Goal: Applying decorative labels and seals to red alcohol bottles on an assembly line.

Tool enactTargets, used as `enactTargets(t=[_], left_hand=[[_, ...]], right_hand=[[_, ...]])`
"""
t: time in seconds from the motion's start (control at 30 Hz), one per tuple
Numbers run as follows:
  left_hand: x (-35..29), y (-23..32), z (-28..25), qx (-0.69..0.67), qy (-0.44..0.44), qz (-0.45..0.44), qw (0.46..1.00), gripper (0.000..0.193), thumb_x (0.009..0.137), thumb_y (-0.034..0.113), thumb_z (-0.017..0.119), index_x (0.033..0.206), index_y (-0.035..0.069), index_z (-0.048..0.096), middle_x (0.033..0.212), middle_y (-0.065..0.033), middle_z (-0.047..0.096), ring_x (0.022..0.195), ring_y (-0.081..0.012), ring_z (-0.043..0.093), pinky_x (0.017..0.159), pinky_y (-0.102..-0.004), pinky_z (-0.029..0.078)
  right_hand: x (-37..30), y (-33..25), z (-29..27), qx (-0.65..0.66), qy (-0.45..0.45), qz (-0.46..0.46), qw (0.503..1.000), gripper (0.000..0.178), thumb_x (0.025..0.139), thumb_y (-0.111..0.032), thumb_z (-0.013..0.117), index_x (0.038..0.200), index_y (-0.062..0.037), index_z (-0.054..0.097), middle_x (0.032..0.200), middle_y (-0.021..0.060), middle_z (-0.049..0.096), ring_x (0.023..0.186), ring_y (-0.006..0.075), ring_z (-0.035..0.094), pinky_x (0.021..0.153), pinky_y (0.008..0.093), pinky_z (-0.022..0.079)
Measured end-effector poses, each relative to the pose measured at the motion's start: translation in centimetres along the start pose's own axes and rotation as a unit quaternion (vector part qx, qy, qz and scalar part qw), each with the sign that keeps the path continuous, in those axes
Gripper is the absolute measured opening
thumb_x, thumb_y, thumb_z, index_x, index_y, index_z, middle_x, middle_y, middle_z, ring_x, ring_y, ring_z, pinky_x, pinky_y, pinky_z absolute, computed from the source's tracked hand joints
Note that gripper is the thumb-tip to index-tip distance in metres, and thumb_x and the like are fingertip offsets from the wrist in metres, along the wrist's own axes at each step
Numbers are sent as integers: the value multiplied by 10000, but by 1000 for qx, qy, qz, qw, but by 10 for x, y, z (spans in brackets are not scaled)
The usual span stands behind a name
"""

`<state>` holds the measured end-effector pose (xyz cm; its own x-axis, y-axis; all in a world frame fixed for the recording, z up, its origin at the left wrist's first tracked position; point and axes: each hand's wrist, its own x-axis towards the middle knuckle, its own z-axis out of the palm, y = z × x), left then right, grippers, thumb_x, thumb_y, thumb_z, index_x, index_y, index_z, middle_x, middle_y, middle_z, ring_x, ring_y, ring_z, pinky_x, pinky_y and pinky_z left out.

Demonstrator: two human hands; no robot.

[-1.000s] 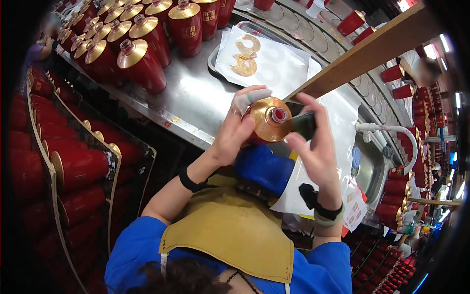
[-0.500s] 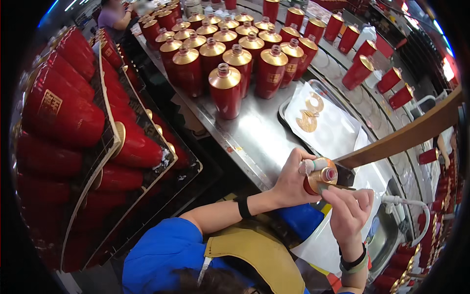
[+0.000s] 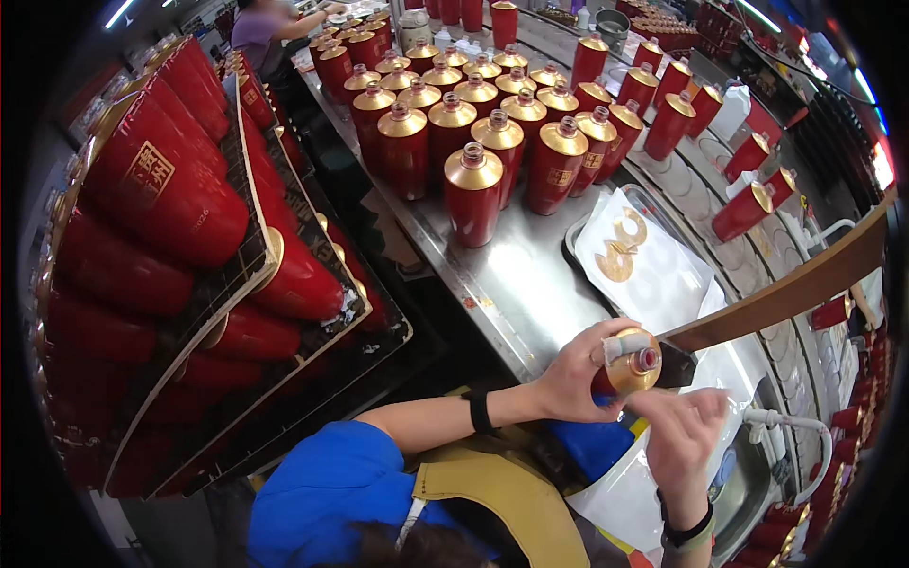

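Note:
My left hand (image 3: 571, 376) is wrapped round a red bottle (image 3: 632, 378) with a gold shoulder and an uncapped glass neck. One finger of that hand, bound in white tape, lies over the gold shoulder. My right hand (image 3: 680, 440) is beside the lower right of the bottle, its fingertips at or very near the shoulder. Motion smears its fingers, so I cannot make out anything in them. Gold ring-shaped stickers (image 3: 620, 265) lie on a white sheet in a metal tray (image 3: 576, 248) beyond my hands.
Several red bottles with gold shoulders (image 3: 473, 194) crowd the metal table (image 3: 516, 284). Shelves of bottles (image 3: 180, 180) rise at left. A brown curved bar (image 3: 776, 295) and a sink (image 3: 743, 506) with a tap are at right; a conveyor (image 3: 653, 175) runs behind. A co-worker (image 3: 260, 38) stands far left.
The thin gold piece seen at my right fingertips is out of sight now. My right hand has dropped slightly from the bottle's neck. The whole view has shifted a little.

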<state>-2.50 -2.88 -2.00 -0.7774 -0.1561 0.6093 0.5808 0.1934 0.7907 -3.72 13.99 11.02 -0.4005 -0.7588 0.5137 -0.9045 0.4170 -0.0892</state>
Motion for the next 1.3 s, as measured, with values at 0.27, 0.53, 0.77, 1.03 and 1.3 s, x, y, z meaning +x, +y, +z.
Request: enactTargets(t=[0.27,0.53,0.77,1.03,1.3], left_hand=[[-7,-2,14,91,71,-13,993,868,617,263,956,1344,92,514,1329,-145,482,1186,-364,512,993,-458,461],[-1,-1,2,127,49,20,990,804,637,237,968,1322,91,573,1222,-122,512,1113,-295,551,947,-388,478],[0,4,-10,57,-19,29,998,859,653,211,901,1414,94,520,1458,-146,487,1315,-347,499,1100,-441,421],[-10,-6,4,140,49,-10,989,902,647,228,932,1427,97,499,1398,-134,524,1290,-312,530,1069,-412,445],[-2,4,-2,64,21,-6,998,849,648,270,913,1383,115,519,1418,-123,492,1273,-342,513,1122,-478,375]], right_hand=[[5,-5,0,10,-32,-8,999,215,746,-80,776,936,-181,785,885,-66,746,712,142,563,736,310,385],[1,-3,2,1,10,3,1000,224,720,-88,733,923,-170,779,872,-69,750,734,129,568,760,329,394],[2,-8,-7,36,-33,-6,999,218,709,-76,773,901,-178,767,878,-79,757,727,123,565,753,331,392],[8,-7,-5,20,-24,0,1000,203,729,-73,789,900,-180,771,821,-60,727,720,145,556,753,329,383],[10,-7,-6,20,-8,0,1000,208,709,-70,769,886,-179,776,841,-60,750,717,146,567,773,325,374]])
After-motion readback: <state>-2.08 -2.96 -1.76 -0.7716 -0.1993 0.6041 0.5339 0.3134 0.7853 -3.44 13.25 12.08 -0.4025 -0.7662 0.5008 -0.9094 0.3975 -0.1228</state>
